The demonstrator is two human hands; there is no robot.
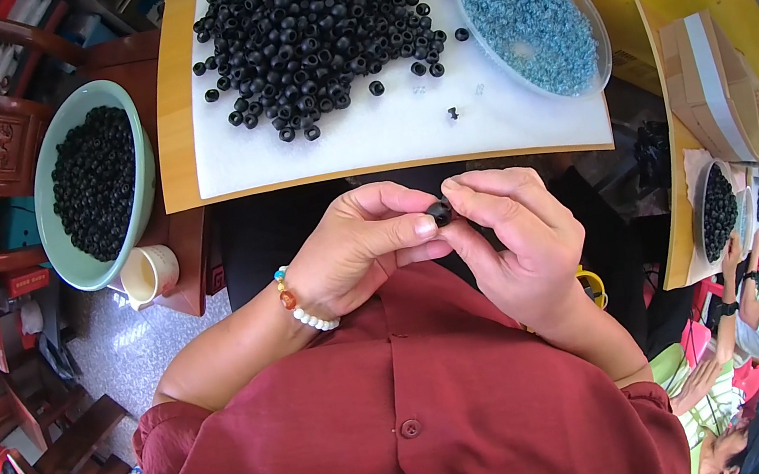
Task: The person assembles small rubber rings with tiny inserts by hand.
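Note:
In front of my chest, just off the table's near edge, a small round black bead (440,214) is pinched between my fingertips. My left hand (368,239) grips it with thumb and forefinger from the left. From the right, the closed fingertips of my right hand (524,237) press against the same bead; whether they also hold something smaller is hidden. Beyond my hands, a large heap of hollow black beads (318,30) spreads over a white sheet (284,157). To its right sits a clear oval tray (603,45) of tiny light-blue translucent pieces (530,23).
At left stand a pale green basin (146,166) of black beads and a cream cup (151,274). A small loose piece (453,112) lies on the sheet. Farther right are a cardboard box (707,88), a bowl of black beads (719,213) and other people's arms (724,318).

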